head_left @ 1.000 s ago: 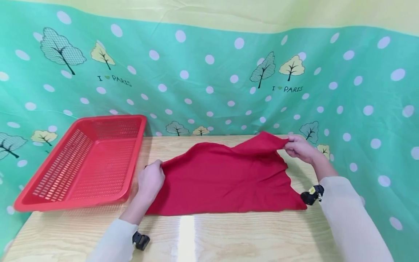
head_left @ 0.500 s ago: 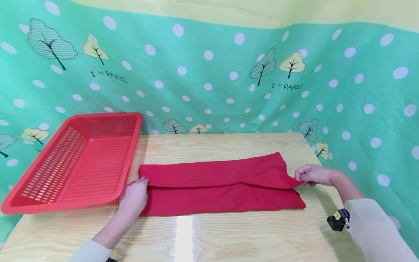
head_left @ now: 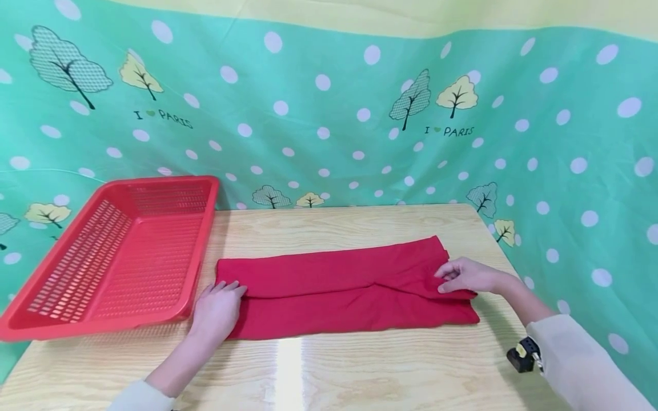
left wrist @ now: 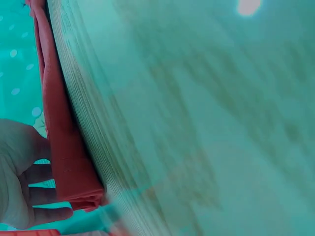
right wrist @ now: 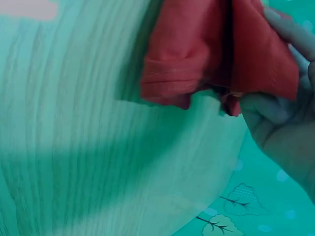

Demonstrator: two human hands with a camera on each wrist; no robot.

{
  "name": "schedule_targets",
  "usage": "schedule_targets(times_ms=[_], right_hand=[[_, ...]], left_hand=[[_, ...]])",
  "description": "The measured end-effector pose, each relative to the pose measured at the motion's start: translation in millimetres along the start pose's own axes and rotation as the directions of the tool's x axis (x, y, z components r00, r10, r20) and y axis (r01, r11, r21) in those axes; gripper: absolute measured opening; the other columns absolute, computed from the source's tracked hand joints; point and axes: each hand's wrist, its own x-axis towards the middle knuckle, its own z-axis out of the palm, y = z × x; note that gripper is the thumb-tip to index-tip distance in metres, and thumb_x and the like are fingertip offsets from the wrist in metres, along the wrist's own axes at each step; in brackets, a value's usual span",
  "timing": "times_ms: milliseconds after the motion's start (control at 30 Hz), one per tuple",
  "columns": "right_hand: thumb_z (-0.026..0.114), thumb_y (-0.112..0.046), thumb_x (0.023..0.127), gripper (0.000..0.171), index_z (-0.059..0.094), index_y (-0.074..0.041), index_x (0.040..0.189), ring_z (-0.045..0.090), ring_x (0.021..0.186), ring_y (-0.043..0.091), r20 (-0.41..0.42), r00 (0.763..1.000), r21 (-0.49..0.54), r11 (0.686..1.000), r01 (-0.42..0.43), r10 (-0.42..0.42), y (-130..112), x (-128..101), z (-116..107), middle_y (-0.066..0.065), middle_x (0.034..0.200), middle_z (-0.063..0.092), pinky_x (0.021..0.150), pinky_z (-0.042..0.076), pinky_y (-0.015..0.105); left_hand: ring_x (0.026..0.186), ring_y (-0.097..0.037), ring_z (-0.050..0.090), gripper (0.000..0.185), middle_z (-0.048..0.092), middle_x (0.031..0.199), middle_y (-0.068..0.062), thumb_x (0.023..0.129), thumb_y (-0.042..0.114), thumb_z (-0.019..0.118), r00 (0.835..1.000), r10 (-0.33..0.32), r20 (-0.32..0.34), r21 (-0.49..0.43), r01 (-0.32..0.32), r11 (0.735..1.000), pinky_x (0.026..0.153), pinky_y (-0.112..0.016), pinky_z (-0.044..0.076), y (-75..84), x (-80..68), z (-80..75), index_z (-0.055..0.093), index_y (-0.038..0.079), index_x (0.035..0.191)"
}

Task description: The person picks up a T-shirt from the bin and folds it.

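A red cloth (head_left: 329, 291) with a stitched hem lies lengthwise on the table, its far side folded over toward the near edge. Creases run through its right half. At its left end my left hand (head_left: 217, 311) rests with fingertips on the fold; the left wrist view shows the fingers (left wrist: 44, 195) extended and spread beside the cloth's end. My right hand (head_left: 470, 277) is over the right end, thumb and fingers loosely bent and apart. From the right wrist, a loose red flap (right wrist: 263, 59) partly covers that hand (right wrist: 290, 132).
A red plastic basket (head_left: 197, 268) with slotted walls stands at the left, close to my left hand. The wooden table (head_left: 360, 371) shows a bright reflection in front. A green dotted curtain (head_left: 319, 114) hangs behind and along both sides.
The far side of the cloth has come down toward me into a fold. My right hand has let go of the corner and shifted left over the cloth; my left hand has moved slightly right.
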Motion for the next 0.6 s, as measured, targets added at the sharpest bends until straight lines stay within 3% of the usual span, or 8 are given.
schedule_targets(times_ms=[100,167,300,500,600], right_hand=[[0.070,-0.015,0.081,0.037,0.065,-0.001,0.115,0.052,0.079,0.007,0.134,0.990,0.009,0.999,0.038,-0.039,-2.4,-4.6,2.1,0.007,0.094,0.061,0.064,0.046,0.021],[0.070,-0.011,0.080,0.034,0.067,-0.002,0.112,0.052,0.074,0.004,0.224,0.973,0.028,0.999,0.042,-0.048,-4.0,-6.1,5.5,0.004,0.087,0.062,0.060,0.044,0.019],[0.070,-0.009,0.079,0.030,0.069,0.000,0.108,0.048,0.064,0.003,0.281,0.959,0.046,0.998,0.036,-0.047,-5.8,-5.9,13.1,-0.002,0.072,0.055,0.056,0.039,0.018],[0.066,-0.021,0.085,0.024,0.070,-0.003,0.100,0.046,0.053,0.007,0.243,0.970,0.025,1.000,-0.009,0.003,-6.5,-5.3,11.1,-0.001,0.070,0.059,0.051,0.040,0.022],[0.061,-0.030,0.089,0.031,0.065,0.001,0.087,0.044,0.050,0.010,0.072,0.994,0.018,0.997,-0.081,0.079,-2.7,-3.8,3.2,0.000,0.065,0.056,0.049,0.039,0.024]], left_hand=[[0.099,-0.038,0.064,0.025,0.070,0.103,-0.015,0.079,-0.001,0.062,0.999,-0.001,0.037,0.029,0.000,1.000,0.091,-0.050,0.046,-0.9,-1.6,-1.8,0.073,0.008,0.100],[0.100,-0.039,0.064,0.026,0.070,0.104,-0.015,0.079,-0.001,0.061,0.998,-0.011,0.063,0.036,0.009,0.999,0.093,-0.050,0.045,-1.3,-2.5,-3.6,0.073,0.008,0.101],[0.100,-0.040,0.063,0.026,0.070,0.104,-0.015,0.080,-0.001,0.060,0.994,-0.028,0.107,0.062,0.021,0.998,0.094,-0.051,0.043,0.0,-2.5,-6.1,0.073,0.009,0.101],[0.091,-0.036,0.061,0.020,0.069,0.096,-0.012,0.075,0.001,0.065,0.993,-0.023,0.114,0.117,0.009,0.993,0.089,-0.051,0.044,3.4,-0.9,-8.8,0.072,0.006,0.094],[0.097,-0.039,0.059,0.028,0.067,0.104,-0.017,0.074,0.006,0.069,0.981,-0.025,0.192,0.123,0.001,0.992,0.088,-0.055,0.044,9.0,-0.3,-13.4,0.069,0.000,0.101]])
